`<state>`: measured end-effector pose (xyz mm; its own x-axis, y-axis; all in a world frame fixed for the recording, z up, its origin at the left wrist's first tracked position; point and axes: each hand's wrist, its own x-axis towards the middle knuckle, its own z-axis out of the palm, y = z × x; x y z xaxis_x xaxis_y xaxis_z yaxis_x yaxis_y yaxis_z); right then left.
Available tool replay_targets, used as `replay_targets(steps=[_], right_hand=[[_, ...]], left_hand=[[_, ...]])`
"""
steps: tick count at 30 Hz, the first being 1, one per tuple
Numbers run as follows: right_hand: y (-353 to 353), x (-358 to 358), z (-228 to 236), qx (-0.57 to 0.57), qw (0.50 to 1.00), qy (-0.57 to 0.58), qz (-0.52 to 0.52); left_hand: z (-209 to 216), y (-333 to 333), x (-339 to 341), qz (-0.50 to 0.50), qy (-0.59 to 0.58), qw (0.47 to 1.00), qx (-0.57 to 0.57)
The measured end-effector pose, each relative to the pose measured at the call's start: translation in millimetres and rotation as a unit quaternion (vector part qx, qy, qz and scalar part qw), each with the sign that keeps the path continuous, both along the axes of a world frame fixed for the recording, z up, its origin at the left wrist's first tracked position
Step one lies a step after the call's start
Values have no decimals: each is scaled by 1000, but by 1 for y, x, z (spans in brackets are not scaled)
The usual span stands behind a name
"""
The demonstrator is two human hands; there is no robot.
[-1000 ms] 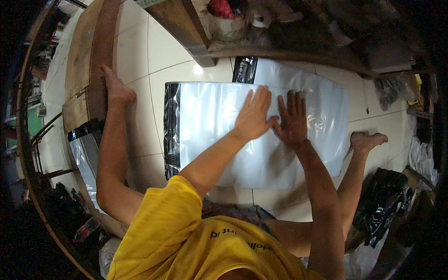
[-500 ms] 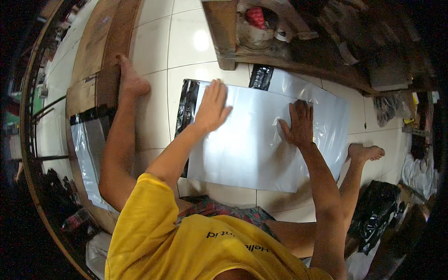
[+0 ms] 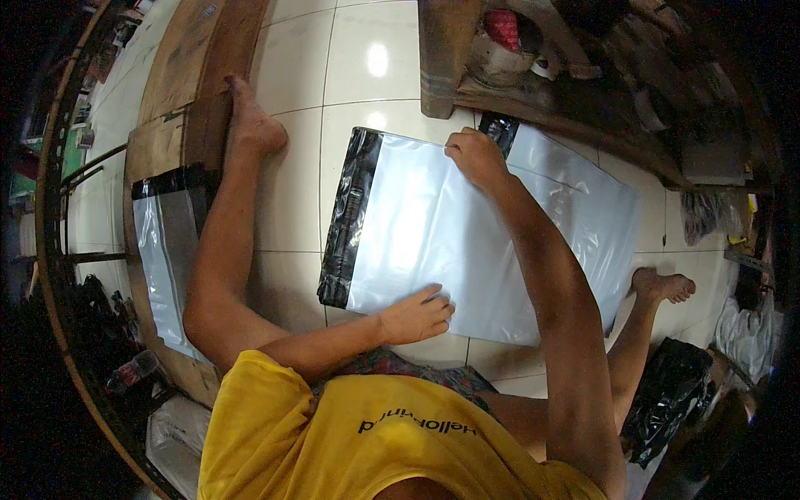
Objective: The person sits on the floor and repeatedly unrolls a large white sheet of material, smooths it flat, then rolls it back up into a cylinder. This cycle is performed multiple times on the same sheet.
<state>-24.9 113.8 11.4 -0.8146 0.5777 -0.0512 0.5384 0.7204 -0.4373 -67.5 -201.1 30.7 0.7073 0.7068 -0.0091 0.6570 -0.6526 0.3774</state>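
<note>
A large pale silver plastic mailing bag (image 3: 408,225) lies flat on the tiled floor between my legs, a black band along its left end. At its far edge my right hand (image 3: 479,158) is closed, fingertips pinching the rim of the plastic. My left hand (image 3: 417,318) rests palm down at the near edge, thumb and fingers apart and slightly bent, touching the plastic. Partly under the bag, to the right, lies a second mailing bag (image 3: 575,179) with a black end.
Left of my leg, another mailing bag (image 3: 167,267) lies on a wooden plank (image 3: 162,108). A wooden bench (image 3: 437,67) with a pot (image 3: 500,62) stands at the far right. Black plastic (image 3: 671,392) and clear plastic (image 3: 746,321) lie beyond my right leg.
Both hands lay flat on the bag before. My left hand has come down to the near edge; my right has moved left to the far edge and closed on it.
</note>
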Motion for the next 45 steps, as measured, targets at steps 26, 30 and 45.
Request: replay_targets(steps=[26,30,45], right_hand=[[-177,142,65,-92,983,-119,106],[-242,212,53,-32,978,-149,145],[-263,221,31,42,991,-79,97]], left_hand=[[-14,-27,16,70,62,991,91],[-3,-15,7,63,43,997,-12],[-9,-19,13,60,44,994,82]])
